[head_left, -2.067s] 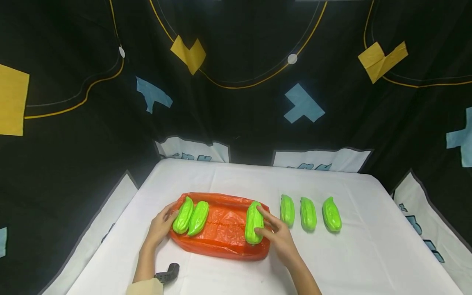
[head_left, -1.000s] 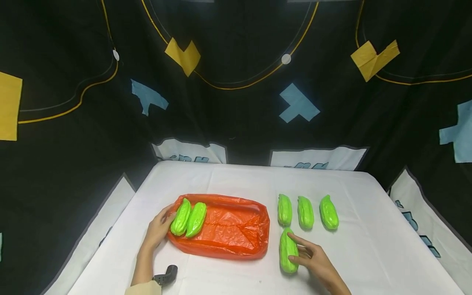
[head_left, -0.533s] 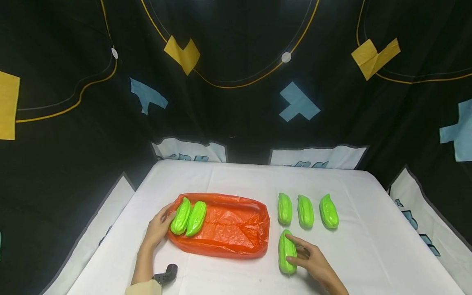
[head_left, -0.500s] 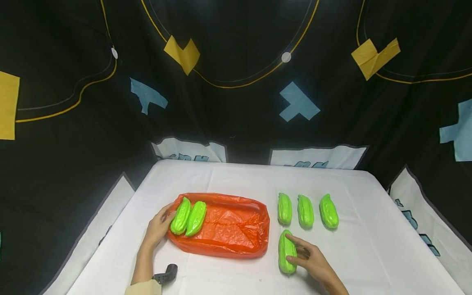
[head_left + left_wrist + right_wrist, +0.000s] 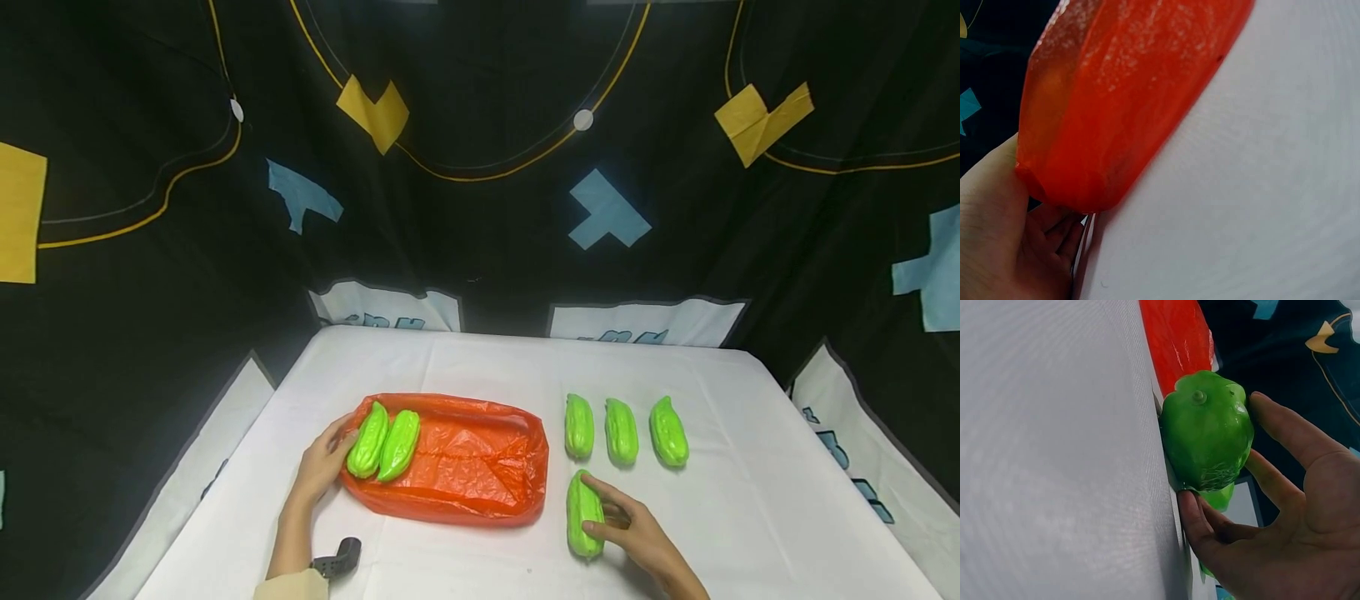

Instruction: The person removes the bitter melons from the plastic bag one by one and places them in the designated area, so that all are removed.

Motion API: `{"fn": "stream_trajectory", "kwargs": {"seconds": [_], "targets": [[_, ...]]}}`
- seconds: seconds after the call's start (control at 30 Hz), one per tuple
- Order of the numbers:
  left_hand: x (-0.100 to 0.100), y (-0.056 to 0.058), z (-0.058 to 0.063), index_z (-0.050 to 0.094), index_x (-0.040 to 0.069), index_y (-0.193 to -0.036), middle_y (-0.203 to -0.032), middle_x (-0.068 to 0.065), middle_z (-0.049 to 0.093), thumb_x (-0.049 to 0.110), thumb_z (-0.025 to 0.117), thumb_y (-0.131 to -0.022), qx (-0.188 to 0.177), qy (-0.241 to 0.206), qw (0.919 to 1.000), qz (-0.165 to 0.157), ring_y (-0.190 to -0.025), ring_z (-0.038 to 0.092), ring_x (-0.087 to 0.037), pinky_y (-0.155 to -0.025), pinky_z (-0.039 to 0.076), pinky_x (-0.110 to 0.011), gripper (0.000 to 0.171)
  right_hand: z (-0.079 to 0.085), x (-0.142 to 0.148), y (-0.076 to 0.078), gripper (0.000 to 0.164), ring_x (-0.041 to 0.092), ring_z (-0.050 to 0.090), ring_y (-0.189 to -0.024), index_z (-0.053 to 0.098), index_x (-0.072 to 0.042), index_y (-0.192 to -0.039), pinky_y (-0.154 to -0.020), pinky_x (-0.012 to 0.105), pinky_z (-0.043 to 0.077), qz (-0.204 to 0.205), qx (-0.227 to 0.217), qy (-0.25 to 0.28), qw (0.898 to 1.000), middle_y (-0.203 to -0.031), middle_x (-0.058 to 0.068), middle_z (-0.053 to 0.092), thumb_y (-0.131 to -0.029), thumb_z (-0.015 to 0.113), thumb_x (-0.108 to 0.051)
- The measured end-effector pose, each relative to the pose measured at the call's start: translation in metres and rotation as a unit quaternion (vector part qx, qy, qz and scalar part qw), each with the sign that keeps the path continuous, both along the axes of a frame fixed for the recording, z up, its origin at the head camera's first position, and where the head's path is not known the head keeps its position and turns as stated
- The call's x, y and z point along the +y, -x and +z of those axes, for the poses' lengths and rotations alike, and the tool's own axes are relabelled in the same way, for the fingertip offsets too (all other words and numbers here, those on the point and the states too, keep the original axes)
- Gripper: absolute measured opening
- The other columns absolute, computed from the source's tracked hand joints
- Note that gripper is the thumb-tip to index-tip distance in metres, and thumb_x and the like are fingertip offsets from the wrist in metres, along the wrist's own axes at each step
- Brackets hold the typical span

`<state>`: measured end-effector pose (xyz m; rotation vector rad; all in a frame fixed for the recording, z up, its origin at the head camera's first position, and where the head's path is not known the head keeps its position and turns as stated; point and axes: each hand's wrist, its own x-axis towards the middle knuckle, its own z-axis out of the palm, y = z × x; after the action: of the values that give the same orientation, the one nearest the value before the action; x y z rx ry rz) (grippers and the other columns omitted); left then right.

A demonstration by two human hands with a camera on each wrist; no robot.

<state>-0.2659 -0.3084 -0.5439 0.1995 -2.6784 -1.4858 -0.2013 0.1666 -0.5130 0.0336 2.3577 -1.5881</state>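
Observation:
A red container covered in crinkled plastic (image 5: 465,467) lies on the table, with two green bitter melons (image 5: 367,442) side by side in its left end. My left hand (image 5: 322,462) holds the container's left end, thumb at the rim and fingers outside; the left wrist view shows this hand (image 5: 1004,225) against the red plastic (image 5: 1122,94). Right of the container, my right hand (image 5: 637,533) grips another bitter melon (image 5: 583,517) between thumb and fingers. In the right wrist view that melon (image 5: 1207,434) is at the white tabletop, pinched from both sides by the fingers (image 5: 1297,431).
Three more bitter melons, the nearest a green one (image 5: 580,427), lie in a row at the right on the white table (image 5: 750,517). A black curtain (image 5: 480,250) hangs behind. A dark strap with a small device (image 5: 339,558) is at my left wrist.
My right hand has carried one bitter melon from the container's right end to the table on its right. Over the last second it has stayed there almost still. The left hand has kept its place.

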Motion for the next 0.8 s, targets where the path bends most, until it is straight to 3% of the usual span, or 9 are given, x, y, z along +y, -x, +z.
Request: {"fn": "stream_trajectory", "kwargs": {"seconds": [0.23,0.4,0.6,0.8], "targets": [[0.0,-0.001,0.002,0.035,0.015,-0.142,-0.144,-0.017,0.034,0.054,0.043,-0.092,-0.002,0.007,1.0,-0.002,-0.132,0.026,-0.04,-0.103,0.024,-0.059,0.064,-0.003,0.002,0.0,0.068,0.041,0.046,-0.117,0.048,-0.027,-0.135,-0.089,0.062,0.037,-0.019,0.006,-0.001,1.0,-0.134,0.021,0.045,-0.073,0.076,-0.034],[0.001,-0.001,0.001,0.035,0.015,-0.142,-0.145,-0.017,0.033,0.056,0.043,-0.091,-0.004,0.001,1.0,-0.002,-0.132,0.026,-0.04,-0.102,0.025,-0.059,0.065,0.003,0.004,-0.001,0.06,0.039,0.047,-0.116,0.051,-0.021,-0.133,-0.09,0.058,0.039,-0.032,0.042,0.002,0.999,-0.131,0.019,0.048,-0.078,0.073,-0.032],[0.001,-0.002,-0.002,0.035,0.016,-0.142,-0.145,-0.016,0.033,0.057,0.043,-0.091,-0.003,-0.002,1.0,0.001,-0.132,0.026,-0.04,-0.102,0.026,-0.059,0.066,0.029,0.001,-0.004,0.052,0.037,0.041,-0.123,0.054,-0.012,-0.129,-0.1,0.048,0.036,-0.061,0.066,0.008,0.996,-0.135,0.016,0.046,-0.083,0.069,-0.027],[0.0,-0.002,-0.001,0.035,0.016,-0.142,-0.145,-0.016,0.033,0.056,0.043,-0.091,0.0,-0.001,1.0,0.003,-0.132,0.026,-0.04,-0.102,0.026,-0.059,0.065,0.058,-0.018,0.002,0.047,0.033,0.043,-0.122,0.055,-0.014,-0.127,-0.1,0.045,0.037,-0.04,0.097,0.028,0.994,-0.132,0.009,0.049,-0.084,0.068,-0.026]]}}
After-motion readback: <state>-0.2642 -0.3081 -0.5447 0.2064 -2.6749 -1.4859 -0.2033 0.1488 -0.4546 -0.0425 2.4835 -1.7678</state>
